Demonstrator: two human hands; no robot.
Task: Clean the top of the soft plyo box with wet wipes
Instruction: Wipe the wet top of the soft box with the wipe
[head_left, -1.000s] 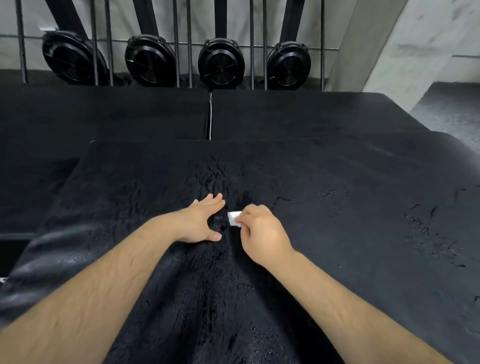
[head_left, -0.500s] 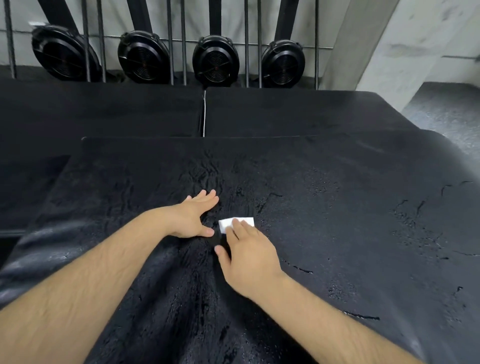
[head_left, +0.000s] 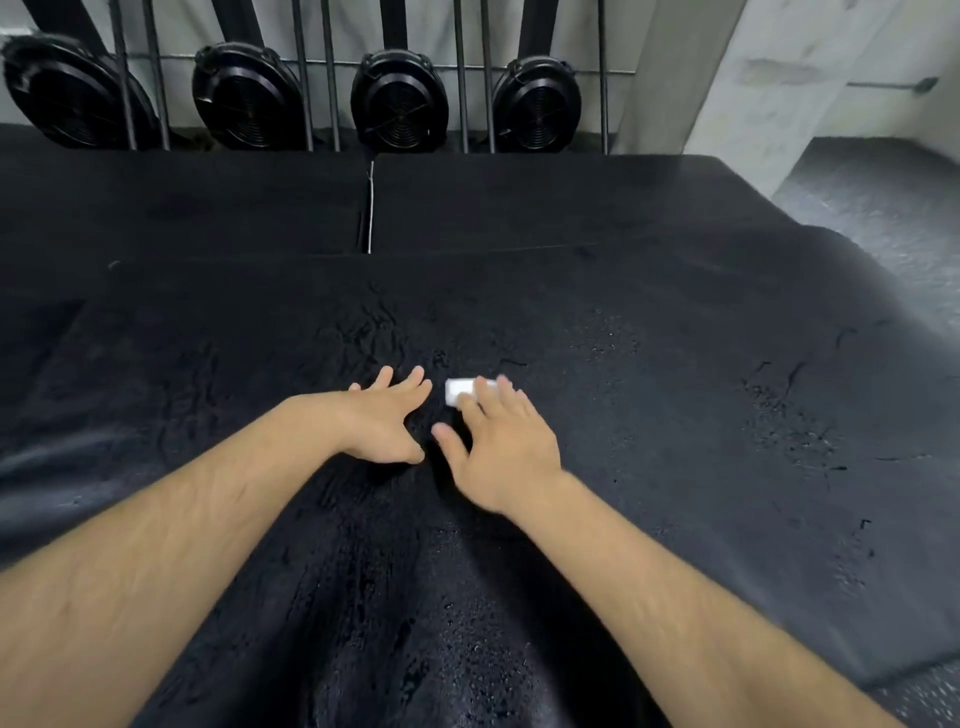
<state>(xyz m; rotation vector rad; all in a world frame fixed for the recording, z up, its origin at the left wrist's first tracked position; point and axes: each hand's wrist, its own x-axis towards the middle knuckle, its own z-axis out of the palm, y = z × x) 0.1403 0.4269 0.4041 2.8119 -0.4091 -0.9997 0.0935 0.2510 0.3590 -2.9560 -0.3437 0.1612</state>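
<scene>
The black soft plyo box (head_left: 675, 415) fills most of the view, its cracked vinyl top glistening wet down the middle. A small folded white wet wipe (head_left: 458, 391) lies on that top near the centre. My right hand (head_left: 501, 447) presses flat on the wipe with straight fingers, covering its right part. Just left of it, my left hand (head_left: 387, 418) rests flat on the box, fingers spread, holding nothing.
Two more black boxes (head_left: 519, 202) stand behind, split by a narrow gap with a white cord. Beyond them several black round fans (head_left: 397, 98) sit against a metal rack. Grey speckled floor (head_left: 893, 208) lies to the right.
My right hand went from pinching the wipe to laying its fingers flat on it. The left hand has stayed in place.
</scene>
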